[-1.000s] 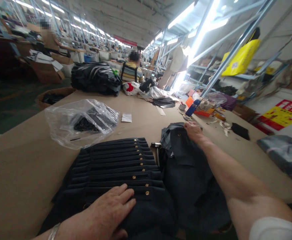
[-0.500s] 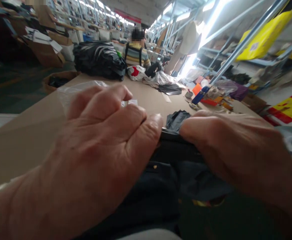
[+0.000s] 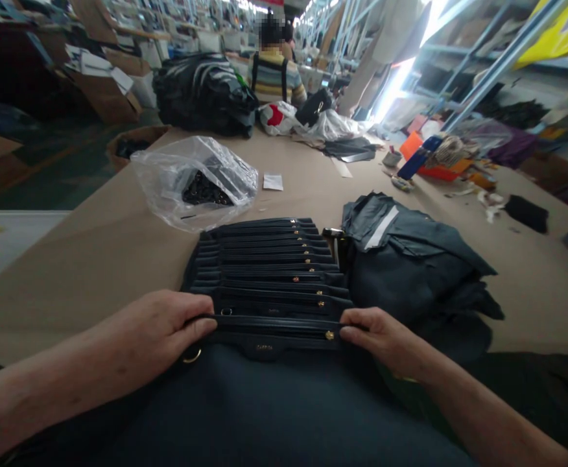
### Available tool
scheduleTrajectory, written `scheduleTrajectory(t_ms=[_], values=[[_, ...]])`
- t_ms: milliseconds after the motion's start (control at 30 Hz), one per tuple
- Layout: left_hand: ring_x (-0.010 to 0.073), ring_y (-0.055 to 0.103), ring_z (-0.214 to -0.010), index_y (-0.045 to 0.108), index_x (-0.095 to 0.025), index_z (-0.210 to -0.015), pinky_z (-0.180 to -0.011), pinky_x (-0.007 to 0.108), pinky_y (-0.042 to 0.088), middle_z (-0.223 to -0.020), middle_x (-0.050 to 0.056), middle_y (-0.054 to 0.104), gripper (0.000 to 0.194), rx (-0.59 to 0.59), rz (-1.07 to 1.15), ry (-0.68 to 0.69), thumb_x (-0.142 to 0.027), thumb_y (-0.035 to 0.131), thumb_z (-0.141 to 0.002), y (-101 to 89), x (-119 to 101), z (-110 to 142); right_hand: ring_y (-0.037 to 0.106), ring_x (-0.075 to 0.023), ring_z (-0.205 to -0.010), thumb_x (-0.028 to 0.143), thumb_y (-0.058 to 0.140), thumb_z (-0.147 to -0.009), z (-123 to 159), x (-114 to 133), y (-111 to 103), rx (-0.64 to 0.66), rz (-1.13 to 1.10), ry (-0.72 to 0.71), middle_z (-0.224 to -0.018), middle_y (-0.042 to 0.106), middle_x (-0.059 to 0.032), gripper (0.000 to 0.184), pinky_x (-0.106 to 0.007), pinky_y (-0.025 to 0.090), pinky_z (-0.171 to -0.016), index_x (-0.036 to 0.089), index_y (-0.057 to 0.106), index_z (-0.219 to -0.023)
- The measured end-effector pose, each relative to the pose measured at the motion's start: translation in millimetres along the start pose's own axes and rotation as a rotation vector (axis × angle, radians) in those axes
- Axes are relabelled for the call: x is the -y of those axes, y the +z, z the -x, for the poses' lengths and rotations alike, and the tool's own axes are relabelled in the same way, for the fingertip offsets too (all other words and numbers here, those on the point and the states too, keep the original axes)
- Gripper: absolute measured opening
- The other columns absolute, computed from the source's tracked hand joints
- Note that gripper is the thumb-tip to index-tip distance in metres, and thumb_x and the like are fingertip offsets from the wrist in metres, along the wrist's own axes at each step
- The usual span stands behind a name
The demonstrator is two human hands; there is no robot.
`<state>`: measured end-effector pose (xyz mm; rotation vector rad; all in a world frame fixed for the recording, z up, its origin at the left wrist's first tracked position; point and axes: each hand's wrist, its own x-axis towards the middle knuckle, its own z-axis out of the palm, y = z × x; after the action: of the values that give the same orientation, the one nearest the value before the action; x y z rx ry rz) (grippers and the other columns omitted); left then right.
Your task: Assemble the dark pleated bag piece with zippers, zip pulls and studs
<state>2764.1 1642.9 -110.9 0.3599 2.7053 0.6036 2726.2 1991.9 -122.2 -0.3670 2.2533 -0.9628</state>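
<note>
A row of several black leather bags (image 3: 269,259) with small gold studs lies overlapped on the brown table (image 3: 94,259). The nearest black bag (image 3: 269,327) is at the table's front edge. My left hand (image 3: 155,331) grips its left end with fingers curled over the top rim, beside a gold ring. My right hand (image 3: 381,337) pinches its right end near a gold stud. A dark cloth (image 3: 245,408) spreads below the bag towards me.
A heap of dark grey fabric covers (image 3: 410,253) lies right of the bags. A clear plastic bag (image 3: 196,181) of dark hardware sits behind on the left. A person in a striped top (image 3: 277,68) works at the far end. Tools and an orange tray (image 3: 430,165) lie at the right.
My hands were raised close to the camera half a second ago; now both are down at the table's front edge, holding the ends of the nearest bag. The view has tilted downwards.
</note>
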Motion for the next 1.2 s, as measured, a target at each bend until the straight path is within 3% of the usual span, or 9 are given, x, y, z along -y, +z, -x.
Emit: scheduleTrajectory(t_ms=[167, 300, 433, 533, 667, 800, 967, 1067, 1200], values=[[0.0199, 0.06, -0.069, 0.06, -0.019, -0.079, -0.064, 0.031, 0.041, -0.074, 0.004, 0.064, 0.031, 0.029, -0.171, 0.007, -0.035, 0.038, -0.092, 25.4, -2.6, -31.2, 0.049, -0.0118, -0.071, 0.03, 0.044, -0.09, -24.7, -19.6, 14.1, -0.24, 0.389, -0.093, -0.075, 0.055, -0.001, 0.025, -0.025, 0.036, -0.068, 0.016, 0.052, -0.07], [0.0254, 0.061, -0.072, 0.063, -0.018, -0.086, -0.066, 0.037, 0.043, -0.079, 0.008, 0.065, 0.03, 0.002, -0.368, 0.033, -0.034, 0.039, -0.092, 34.4, -0.9, -38.6, 0.053, -0.013, -0.074, 0.028, 0.042, -0.091, -35.4, -25.0, 12.8, -0.251, 0.547, -0.092, -0.08, 0.059, -0.0021, 0.024, -0.026, 0.036, -0.07, 0.017, 0.055, -0.074], [0.0278, 0.057, -0.074, 0.064, -0.015, -0.079, -0.069, 0.043, 0.044, -0.077, 0.011, 0.061, 0.021, -0.121, -0.583, 0.084, -0.021, 0.045, -0.088, 38.3, -19.3, -39.8, 0.055, -0.0126, -0.075, 0.026, 0.043, -0.09, -42.3, -29.5, 15.6, -0.262, 0.586, -0.082, -0.08, 0.06, -0.002, 0.023, -0.025, 0.035, -0.069, 0.017, 0.056, -0.074], [0.0269, 0.056, -0.083, 0.064, -0.016, -0.085, -0.074, 0.043, 0.045, -0.085, 0.011, 0.061, 0.018, -0.175, -0.562, 0.256, -0.013, 0.047, -0.086, 48.3, -42.9, -46.7, 0.056, -0.012, -0.074, 0.025, 0.045, -0.088, -44.5, -28.8, 15.9, -0.245, 0.627, -0.063, -0.081, 0.062, -0.0013, 0.02, -0.024, 0.035, -0.067, 0.017, 0.057, -0.074], [0.0258, 0.056, -0.102, 0.062, -0.016, -0.11, -0.087, 0.041, 0.047, -0.115, 0.012, 0.059, 0.027, -0.066, -0.464, 0.574, -0.014, 0.047, -0.087, 76.9, -62.4, -67.3, 0.057, -0.0114, -0.072, 0.027, 0.047, -0.087, -42.8, -16.8, 3.7, -0.171, 0.706, -0.076, -0.08, 0.064, 0.0003, 0.019, -0.024, 0.033, -0.064, 0.019, 0.06, -0.076], [0.0309, 0.053, -0.111, 0.058, -0.014, -0.121, -0.089, 0.046, 0.047, -0.127, 0.018, 0.053, 0.035, -0.012, -0.482, 0.56, -0.016, 0.048, -0.088, 99.1, -63.1, -81.0, 0.059, -0.0109, -0.076, 0.028, 0.047, -0.088, -46.1, -2.3, -47.2, -0.231, 0.734, -0.145, -0.084, 0.066, 0.0011, 0.017, -0.022, 0.036, -0.067, 0.021, 0.062, -0.085], [0.0371, 0.049, -0.117, 0.055, -0.011, -0.127, -0.092, 0.053, 0.045, -0.133, 0.022, 0.049, 0.043, 0.036, -0.435, 0.545, -0.028, 0.052, -0.088, 99.7, -62.4, -78.5, 0.057, -0.0175, -0.094, 0.014, 0.037, -0.089, -76.9, -25.4, -158.7, -0.511, 1.058, -0.031, -0.103, 0.061, -0.0059, 0.033, -0.026, 0.039, -0.076, 0.024, 0.063, -0.108], [0.04, 0.046, -0.121, 0.054, -0.012, -0.129, -0.092, 0.055, 0.044, -0.134, 0.022, 0.048, 0.049, 0.039, -0.402, 0.513, -0.038, 0.055, -0.087, 101.8, -61.4, -78.0, 0.054, -0.0233, -0.104, 0.004, 0.035, -0.084, -97.1, -49.4, -208.6, -0.42, 1.255, 0.109, -0.112, 0.058, -0.0091, 0.049, -0.029, 0.04, -0.076, 0.027, 0.06, -0.119], [0.0412, 0.043, -0.123, 0.053, -0.013, -0.13, -0.095, 0.056, 0.043, -0.135, 0.022, 0.047, 0.057, 0.057, -0.37, 0.485, -0.047, 0.058, -0.084, 106.2, -58.6, -80.8, 0.055, -0.0231, -0.102, 0.007, 0.037, -0.085, -112.1, -63.3, -232.4, -0.288, 1.311, 0.053, -0.108, 0.059, -0.0087, 0.043, -0.03, 0.042, -0.08, 0.026, 0.063, -0.114]])
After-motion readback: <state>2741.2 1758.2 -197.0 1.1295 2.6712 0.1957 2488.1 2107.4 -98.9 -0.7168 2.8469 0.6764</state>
